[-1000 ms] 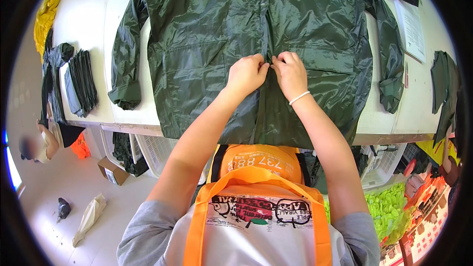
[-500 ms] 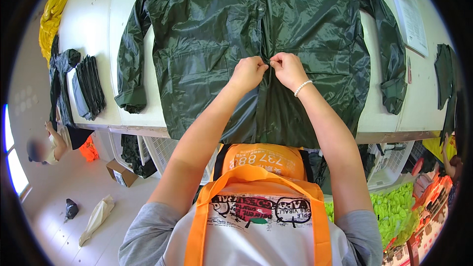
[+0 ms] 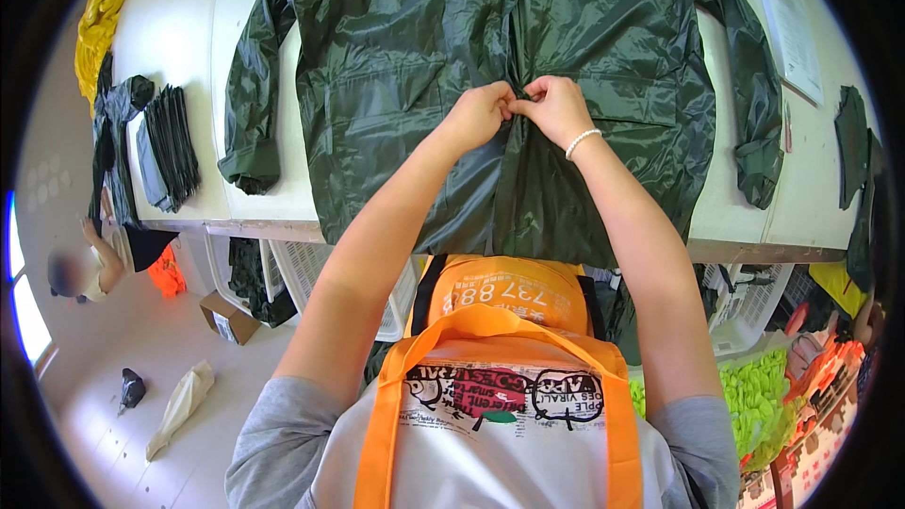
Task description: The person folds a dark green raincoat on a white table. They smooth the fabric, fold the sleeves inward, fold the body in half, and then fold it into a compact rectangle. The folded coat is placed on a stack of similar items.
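Observation:
A dark green, shiny rain jacket point(image 3: 396, 47) lies spread on the table, its sleeves out to both sides and its lower hem hanging at the near edge. My left hand point(image 3: 479, 117) pinches the front opening of the jacket near its middle. Right beside it, my right hand point(image 3: 556, 111), with a beaded bracelet at the wrist, pinches the same front edge. The fingertips of both hands almost touch, and the small part between them is hidden. Below the hands the two front edges run together down to the hem.
Folded dark pieces point(image 3: 172, 146) are stacked on the white table point(image 3: 179, 28), left of the jacket. A white sheet point(image 3: 790, 38) lies at the far right. White baskets point(image 3: 306, 269) stand under the table, with a cardboard box point(image 3: 229, 318) on the floor. Another person point(image 3: 99, 264) is at the left.
Both hands have stayed together and shifted slightly up along the front opening, still pinching it. The view has tilted a little.

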`<state>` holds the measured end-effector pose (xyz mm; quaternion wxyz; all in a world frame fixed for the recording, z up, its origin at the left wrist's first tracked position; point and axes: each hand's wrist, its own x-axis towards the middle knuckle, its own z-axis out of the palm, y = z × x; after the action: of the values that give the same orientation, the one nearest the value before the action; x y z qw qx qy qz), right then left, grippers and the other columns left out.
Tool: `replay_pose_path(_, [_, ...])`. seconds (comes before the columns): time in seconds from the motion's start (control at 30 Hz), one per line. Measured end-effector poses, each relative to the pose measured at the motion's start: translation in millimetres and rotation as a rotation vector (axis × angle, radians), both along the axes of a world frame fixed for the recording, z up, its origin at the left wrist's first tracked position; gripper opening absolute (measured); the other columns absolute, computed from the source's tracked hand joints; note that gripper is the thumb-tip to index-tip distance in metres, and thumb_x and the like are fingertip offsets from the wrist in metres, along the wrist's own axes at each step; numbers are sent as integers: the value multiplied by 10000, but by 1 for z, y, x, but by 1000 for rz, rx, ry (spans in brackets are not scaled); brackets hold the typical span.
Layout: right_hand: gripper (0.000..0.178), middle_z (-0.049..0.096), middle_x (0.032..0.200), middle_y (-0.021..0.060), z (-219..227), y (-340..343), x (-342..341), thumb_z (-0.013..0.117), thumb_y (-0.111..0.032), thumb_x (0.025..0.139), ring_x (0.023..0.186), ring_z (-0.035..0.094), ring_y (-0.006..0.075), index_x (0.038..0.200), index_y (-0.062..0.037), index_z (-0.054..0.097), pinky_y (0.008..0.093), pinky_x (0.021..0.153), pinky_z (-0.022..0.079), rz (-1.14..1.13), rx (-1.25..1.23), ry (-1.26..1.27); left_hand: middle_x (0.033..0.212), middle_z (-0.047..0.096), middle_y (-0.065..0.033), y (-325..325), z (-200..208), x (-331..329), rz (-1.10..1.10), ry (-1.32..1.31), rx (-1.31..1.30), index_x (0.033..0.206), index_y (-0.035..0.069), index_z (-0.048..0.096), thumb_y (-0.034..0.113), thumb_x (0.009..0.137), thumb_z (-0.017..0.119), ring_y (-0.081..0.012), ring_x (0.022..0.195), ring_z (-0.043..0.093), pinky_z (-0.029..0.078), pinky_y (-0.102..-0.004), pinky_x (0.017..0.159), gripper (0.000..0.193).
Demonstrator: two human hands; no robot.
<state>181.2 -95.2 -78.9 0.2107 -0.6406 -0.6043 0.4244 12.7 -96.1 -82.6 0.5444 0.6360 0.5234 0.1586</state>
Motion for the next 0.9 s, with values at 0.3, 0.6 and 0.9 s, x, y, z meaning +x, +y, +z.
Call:
replay_pose_path(0.3, [255, 664, 708, 126, -19, -1, 0, 754, -208, 731, 629, 622, 204, 821, 16, 675, 312, 619, 485, -63, -43, 148, 879, 645, -107, -14, -1, -3, 168, -118, 49, 952, -43, 568, -75, 803, 408, -150, 794, 607, 496, -279, 761, 221])
replay_pose_path(0.6, [131, 628, 907, 175, -14, -27, -25, 640, -102, 797, 909, 576, 334, 873, 5, 636, 398, 816, 459, -6, 357, -315, 1330, 483, -129, -131, 16, -33, 173, 490, 693, 1136, 57, 524, 70, 804, 568, -311, 1258, 419, 271, -480, 1058, 335])
replay_pose_path(0.9, [124, 600, 890, 141, -20, -29, -29, 640, -92, 783, 889, 545, 323, 887, -32, 612, 404, 814, 444, -109, 344, -218, 1503, 254, -150, -179, -1, -51, 147, 724, 497, 1412, 37, 316, 309, 873, 547, -333, 1394, 210, 113, -542, 1108, 647])
